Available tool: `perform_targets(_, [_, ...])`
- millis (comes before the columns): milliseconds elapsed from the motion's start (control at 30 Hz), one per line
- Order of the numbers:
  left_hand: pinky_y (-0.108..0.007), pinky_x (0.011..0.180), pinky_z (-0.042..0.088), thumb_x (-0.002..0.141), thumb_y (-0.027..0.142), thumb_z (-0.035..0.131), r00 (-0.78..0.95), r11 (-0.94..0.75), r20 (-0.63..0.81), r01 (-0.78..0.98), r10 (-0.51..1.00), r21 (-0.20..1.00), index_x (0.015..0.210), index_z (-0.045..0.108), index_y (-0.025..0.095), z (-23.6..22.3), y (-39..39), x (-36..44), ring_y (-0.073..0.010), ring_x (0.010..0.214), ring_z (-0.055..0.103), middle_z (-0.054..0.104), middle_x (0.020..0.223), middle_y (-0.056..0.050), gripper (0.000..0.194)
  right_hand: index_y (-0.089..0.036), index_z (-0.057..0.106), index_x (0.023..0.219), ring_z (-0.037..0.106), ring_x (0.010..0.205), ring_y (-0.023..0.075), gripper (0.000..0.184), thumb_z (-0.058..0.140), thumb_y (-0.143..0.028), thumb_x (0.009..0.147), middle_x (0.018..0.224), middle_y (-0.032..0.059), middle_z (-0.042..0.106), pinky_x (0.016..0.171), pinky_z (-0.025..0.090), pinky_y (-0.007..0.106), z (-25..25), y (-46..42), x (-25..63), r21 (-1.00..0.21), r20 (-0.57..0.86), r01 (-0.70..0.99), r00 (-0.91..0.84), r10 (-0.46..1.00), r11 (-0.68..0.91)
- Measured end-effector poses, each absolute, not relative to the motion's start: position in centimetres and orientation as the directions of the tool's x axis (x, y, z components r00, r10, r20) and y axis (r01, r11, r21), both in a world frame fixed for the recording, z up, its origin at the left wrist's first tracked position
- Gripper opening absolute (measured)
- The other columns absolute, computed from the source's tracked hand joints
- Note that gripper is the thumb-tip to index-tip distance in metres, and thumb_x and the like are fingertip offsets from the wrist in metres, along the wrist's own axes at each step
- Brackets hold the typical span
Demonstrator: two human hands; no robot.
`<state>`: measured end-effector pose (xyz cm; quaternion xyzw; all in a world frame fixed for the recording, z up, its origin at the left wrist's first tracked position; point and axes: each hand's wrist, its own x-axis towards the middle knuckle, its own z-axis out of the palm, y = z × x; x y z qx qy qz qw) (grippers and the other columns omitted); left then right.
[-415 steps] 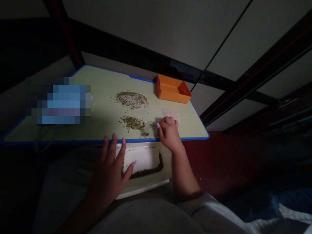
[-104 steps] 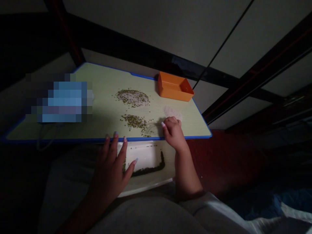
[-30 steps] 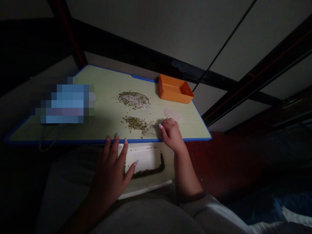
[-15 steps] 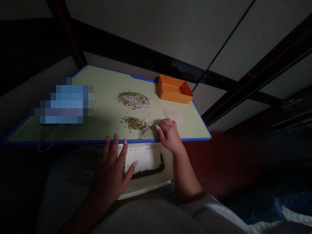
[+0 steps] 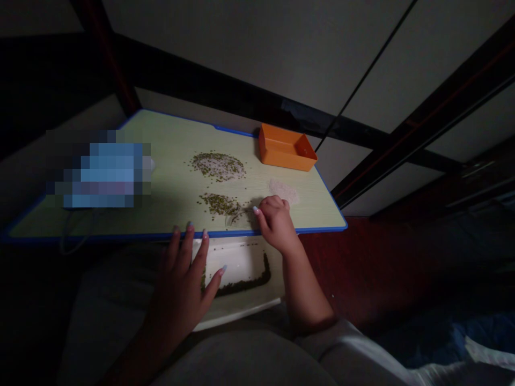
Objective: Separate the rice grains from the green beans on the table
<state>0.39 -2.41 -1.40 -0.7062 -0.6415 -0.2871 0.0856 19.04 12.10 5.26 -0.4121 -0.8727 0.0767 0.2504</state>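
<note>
Since a second ago, the right hand has slid left, fingers closed on a clear tool. Its tip lies by the near side of the green beans, just left of the hand. Beyond the hand are white grains, then an orange box; beyond and left, a mixed pile, all on the table. The left hand spreads wide at its edge, partly hiding the tray.
</note>
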Motion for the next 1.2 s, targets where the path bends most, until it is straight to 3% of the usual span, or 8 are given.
perform_targets(267, [-0.063, 0.114, 0.031, 0.087, 0.038, 0.055, 0.016, -0.161, 0.520, 0.959, 0.854, 0.235, 0.156, 0.011, 0.022, -1.5, -2.3, 0.3, -0.0436, 0.150, 0.016, 0.022, 0.162, -0.021, 0.083, -0.020, 0.056, 0.080, 0.050, 0.097, 0.0206, 0.026, 0.040, -0.027, 0.100, 0.092, 0.0063, 0.062, 0.087, 0.032, 0.036, 5.4, 11.8, 19.2, -0.350, 0.405, 0.644, -0.551, 0.729, 0.681])
perform_targets(467, [-0.062, 0.113, 0.033, 0.088, 0.039, 0.053, 0.014, -0.154, 0.520, 0.962, 0.854, 0.227, 0.156, 0.009, 0.022, -1.5, -2.4, 0.3, -0.0432, 0.150, 0.017, 0.021, 0.162, -0.020, 0.083, -0.021, 0.053, 0.077, 0.050, 0.092, 0.0217, 0.029, 0.036, -0.026, 0.100, 0.087, 0.0070, 0.061, 0.083, 0.034, 0.035, 4.6, 13.2, 21.2, -0.396, 0.461, 0.741, -0.351, 0.815, 0.543])
perform_targets(967, [-0.066, 0.110, 0.035, 0.088, 0.039, 0.053, 0.018, -0.155, 0.523, 0.963, 0.852, 0.219, 0.156, 0.012, 0.021, -1.4, -2.4, 0.4, -0.0451, 0.149, 0.019, 0.026, 0.160, -0.023, 0.082, -0.020, 0.061, 0.079, 0.050, 0.098, 0.0244, 0.025, 0.043, -0.022, 0.096, 0.096, 0.0085, 0.065, 0.080, 0.029, 0.037, 6.1, 12.2, 22.0, -0.155, 0.355, 0.895, -0.345, 0.869, 0.418])
perform_targets(1200, [-0.066, 0.109, 0.035, 0.088, 0.038, 0.053, 0.022, -0.154, 0.521, 0.965, 0.853, 0.212, 0.156, 0.012, 0.019, -1.3, -2.3, 0.5, -0.0454, 0.148, 0.020, 0.026, 0.159, -0.025, 0.081, -0.019, 0.064, 0.083, 0.050, 0.099, 0.0258, 0.026, 0.043, -0.023, 0.096, 0.098, 0.0098, 0.066, 0.079, 0.029, 0.038, 6.3, 12.1, 21.9, -0.116, 0.343, 0.931, -0.290, 0.893, 0.347])
